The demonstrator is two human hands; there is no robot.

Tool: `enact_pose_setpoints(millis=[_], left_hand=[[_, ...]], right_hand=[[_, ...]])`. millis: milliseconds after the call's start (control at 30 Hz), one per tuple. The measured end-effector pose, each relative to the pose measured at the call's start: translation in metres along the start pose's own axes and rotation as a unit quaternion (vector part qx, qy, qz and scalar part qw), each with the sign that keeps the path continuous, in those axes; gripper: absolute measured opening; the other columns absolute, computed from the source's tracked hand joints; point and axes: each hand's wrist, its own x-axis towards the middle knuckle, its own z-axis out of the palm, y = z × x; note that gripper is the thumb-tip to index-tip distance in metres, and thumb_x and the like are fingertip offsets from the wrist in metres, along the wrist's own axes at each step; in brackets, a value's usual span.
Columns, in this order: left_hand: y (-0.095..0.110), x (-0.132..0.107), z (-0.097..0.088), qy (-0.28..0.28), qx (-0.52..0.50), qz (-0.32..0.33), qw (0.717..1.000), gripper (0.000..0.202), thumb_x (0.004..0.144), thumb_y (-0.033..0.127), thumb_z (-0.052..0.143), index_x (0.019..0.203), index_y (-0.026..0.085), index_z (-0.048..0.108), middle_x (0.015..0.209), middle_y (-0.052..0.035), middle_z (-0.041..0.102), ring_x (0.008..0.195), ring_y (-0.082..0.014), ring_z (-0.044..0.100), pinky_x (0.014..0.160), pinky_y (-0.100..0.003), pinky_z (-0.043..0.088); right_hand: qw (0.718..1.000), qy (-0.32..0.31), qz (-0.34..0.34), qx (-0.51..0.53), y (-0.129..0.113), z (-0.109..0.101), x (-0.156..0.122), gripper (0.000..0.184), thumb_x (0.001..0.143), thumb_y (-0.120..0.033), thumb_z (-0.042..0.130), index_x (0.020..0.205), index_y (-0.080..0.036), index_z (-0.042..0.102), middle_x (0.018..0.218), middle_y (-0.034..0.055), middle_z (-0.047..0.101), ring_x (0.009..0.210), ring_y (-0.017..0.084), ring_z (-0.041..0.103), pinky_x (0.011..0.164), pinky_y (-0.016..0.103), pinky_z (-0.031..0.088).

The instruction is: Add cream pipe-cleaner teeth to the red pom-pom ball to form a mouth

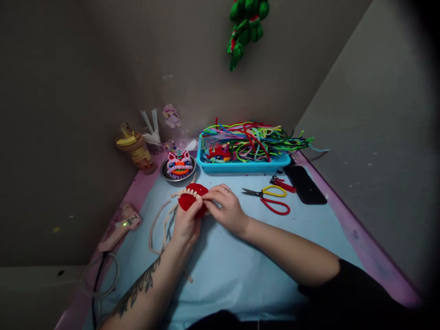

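A rounded red fuzzy piece (187,200) is gripped by my left hand (187,225), thumb on top and fingers tucked beneath. Across it runs a bumpy row of coiled cream pipe cleaner (189,192). My right hand (225,207) pinches at the right end of that row; the fingertips hide the exact spot. Long cream tails (166,227) trail down left of the piece onto the table. To the right of my hands lie scissors (261,195) with one yellow and one red handle, blades pointing left.
Behind my hands stands a blue tray (244,168) of colourful pipe cleaners (254,140). A metal bowl (165,176) holds a pink lion-head figure (179,166). A red lighter (284,184) and black phone (305,184) lie right; a pink glue gun (123,225) lies left, near a cup (136,151).
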Motion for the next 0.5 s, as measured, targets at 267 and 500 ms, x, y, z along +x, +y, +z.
enact_pose_setpoints(millis=[267, 500], left_hand=[[-0.003, -0.003, 0.001, 0.028, 0.009, -0.048, 0.998, 0.031, 0.064, 0.020, 0.081, 0.093, 0.016, 0.070, 0.095, -0.0049, 0.073, 0.089, -0.0178, 0.066, 0.087, -0.030, 0.050], [-0.004, -0.001, 0.001, 0.076, -0.004, -0.052, 0.996, 0.034, 0.067, 0.020, 0.080, 0.100, 0.016, 0.069, 0.100, -0.0053, 0.072, 0.093, -0.0169, 0.065, 0.088, -0.028, 0.049]], right_hand=[[0.999, -0.013, 0.036, -0.015, 0.017, 0.006, -0.004, 0.014, 0.088, -0.011, 0.055, 0.089, -0.020, 0.066, 0.084, 0.0052, 0.066, 0.084, 0.019, 0.060, 0.079, 0.035, 0.050], [0.998, -0.053, 0.024, -0.009, 0.018, 0.008, -0.007, 0.013, 0.091, -0.012, 0.053, 0.095, -0.021, 0.063, 0.087, 0.0062, 0.064, 0.087, 0.020, 0.058, 0.079, 0.037, 0.051]])
